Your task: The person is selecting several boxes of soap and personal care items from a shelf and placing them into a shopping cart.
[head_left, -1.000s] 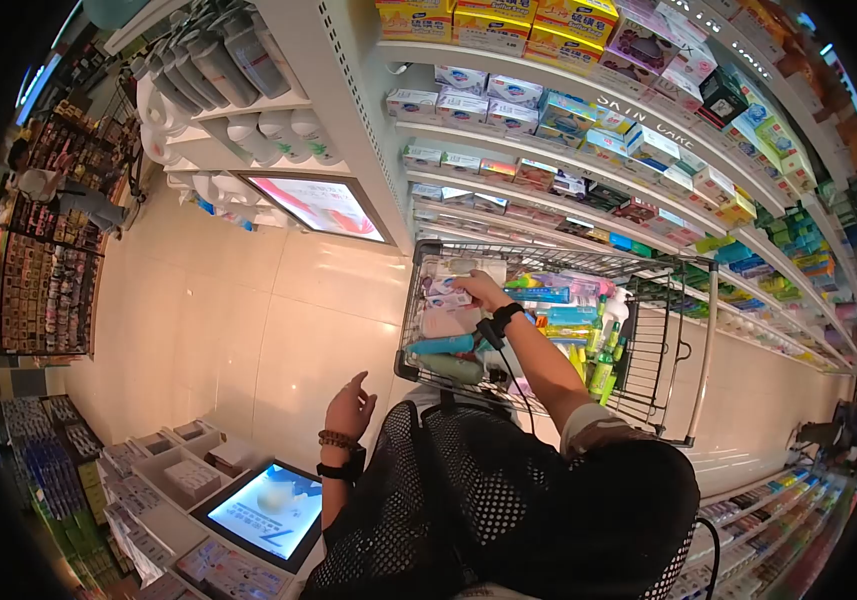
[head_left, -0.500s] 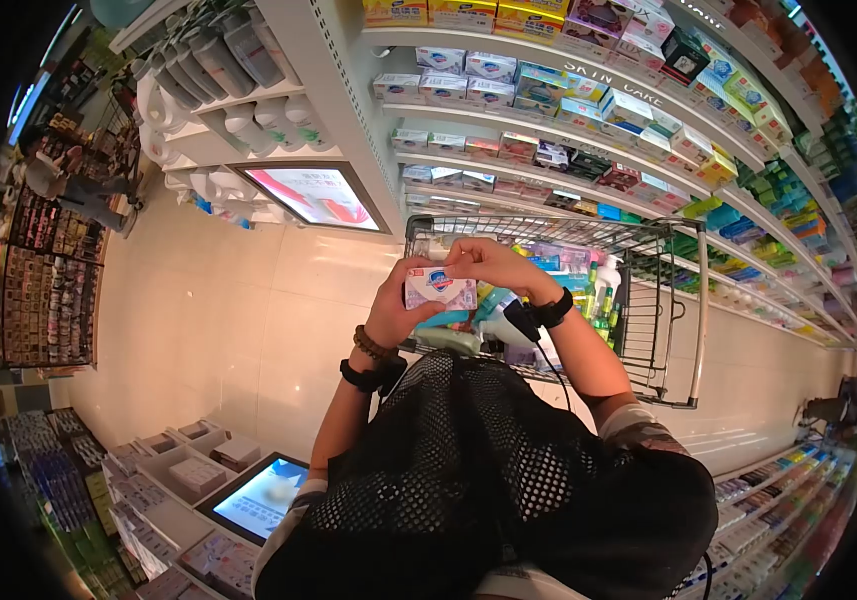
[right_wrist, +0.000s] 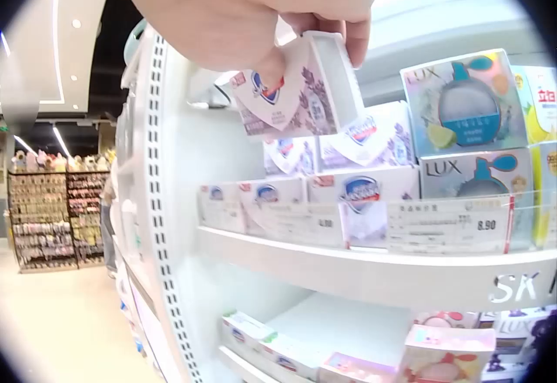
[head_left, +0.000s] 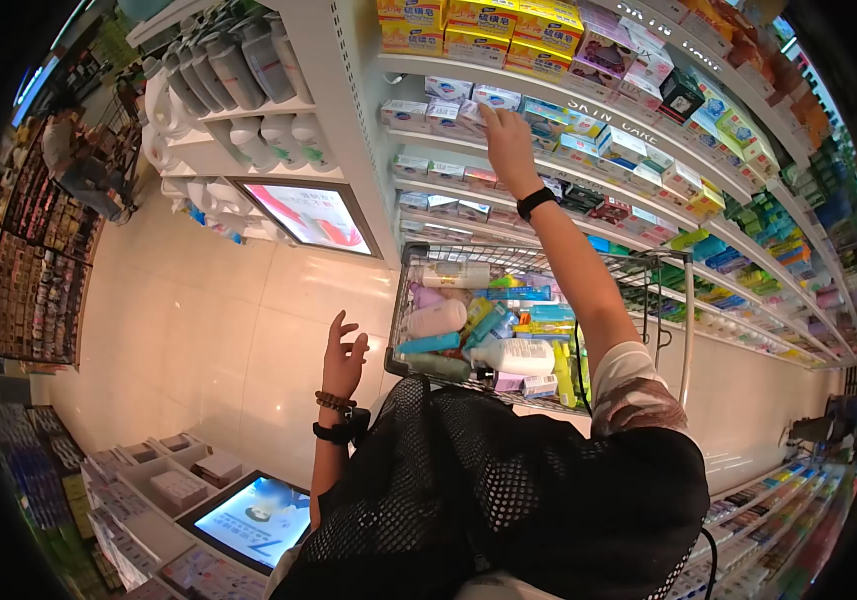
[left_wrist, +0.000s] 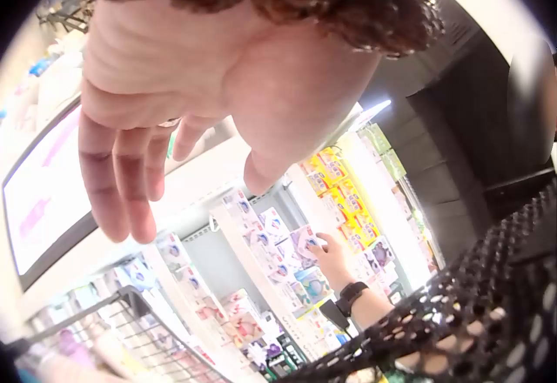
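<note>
At the shelf, my right hand pinches a white and lavender soap box between thumb and fingers. In the right wrist view this box is tilted, above and in front of similar soap boxes on the shelf. LUX boxes are stacked just to their right. My left hand is held out over the floor left of the shopping cart, its fingers loosely spread and nothing in them. In the left wrist view, that palm and its hanging fingers show up close.
Bottles and tubes fill the cart's basket, among them a white bottle. Yellow soap boxes line a shelf higher up. A lit screen is set in the shelf end; another screen is at the lower left. A person stands far left.
One second ago my right hand was in the cart; half a second ago both hands held the soap box above it. The right hand has since carried a soap box up to the shelf; the left let go.
</note>
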